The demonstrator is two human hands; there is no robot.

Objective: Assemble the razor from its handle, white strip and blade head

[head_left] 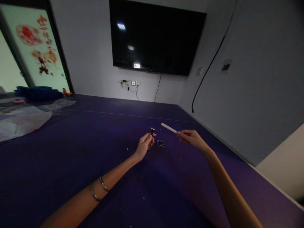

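My left hand (145,144) is closed around a slim dark-handled tool (152,130) with a light T-shaped head, which points up and away from me. Its exact kind is too small to make out. Between the thumb and fingers of my right hand (190,138), a pale flat stick (169,128) with a rounded end reaches toward the left. The stick and the tool's head are apart. A small dark, partly see-through pack (160,143) lies on the purple surface (114,177), just right of my left hand.
Small white bits are scattered over the surface. Clear plastic wrapping (57,106), a white plastic bag (28,122) and a dark blue cloth-like bundle (39,93) lie at the far left. A wall-mounted television (156,38) hangs ahead; a black cable (210,66) dangles along the right wall.
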